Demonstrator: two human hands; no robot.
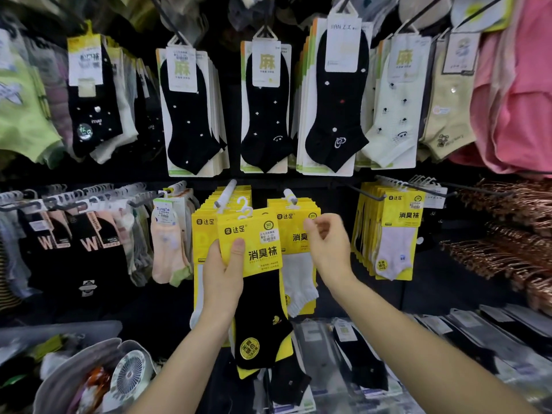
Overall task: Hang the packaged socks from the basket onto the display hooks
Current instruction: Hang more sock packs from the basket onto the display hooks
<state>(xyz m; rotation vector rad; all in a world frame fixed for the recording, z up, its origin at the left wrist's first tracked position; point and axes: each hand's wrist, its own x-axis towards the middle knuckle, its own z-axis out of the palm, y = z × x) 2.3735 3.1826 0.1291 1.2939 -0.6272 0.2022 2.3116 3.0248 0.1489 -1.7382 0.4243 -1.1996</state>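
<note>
My left hand (222,274) grips a pack of black socks on a yellow card (260,264), thumb across the card's front. The pack's white plastic hangers (245,209) sit just below the tip of a white display hook (227,192) loaded with matching yellow packs (206,222). My right hand (327,243) hovers to the right of the held pack with fingers loosely curled, holding nothing, in front of white socks on yellow cards (298,234) hanging from a second hook (289,195). The basket is not clearly visible.
Black and pale ankle socks (263,109) hang in the upper row. More yellow packs (397,231) hang at right, beside copper hangers (507,234). Bagged socks (358,354) lie on the shelf below. A bag holding a small fan (128,375) sits at lower left.
</note>
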